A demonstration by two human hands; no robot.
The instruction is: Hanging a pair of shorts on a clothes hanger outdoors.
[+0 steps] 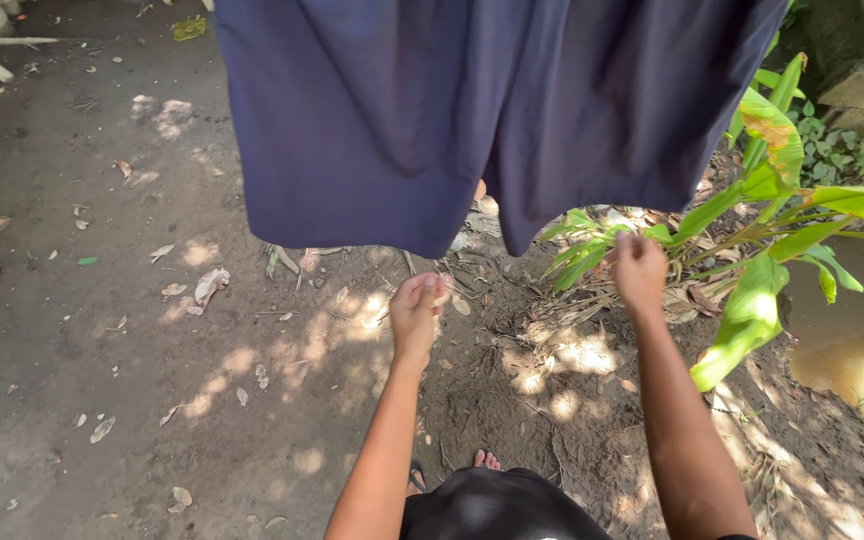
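Both arms extend forward and up from the near edge, forearms bare. The left hand (pixel 417 310) is curled into a loose fist just below the left lower hem of the cloth (pixel 432 110), its grip closed on nothing visible and apart from the fabric. The right hand (pixel 639 270) is raised below the right lower hem, fingers bunched; whether its grip touches or pinches the hem cannot be told. The cloth hangs across the far upper part of the scene, dark navy, smooth and matte, falling in broad vertical folds with a notch in its lower edge between the two hands. To the right, a plant (pixel 772 190) with long glossy green leaves stands close beside the right forearm, one leaf browned at its edge. Further right lies a puddle (pixel 857 350) of muddy brown water. The ground (pixel 102 330) is bare packed earth, sun-dappled and scattered with dry leaves. Toes (pixel 485 459) show near the bottom edge.
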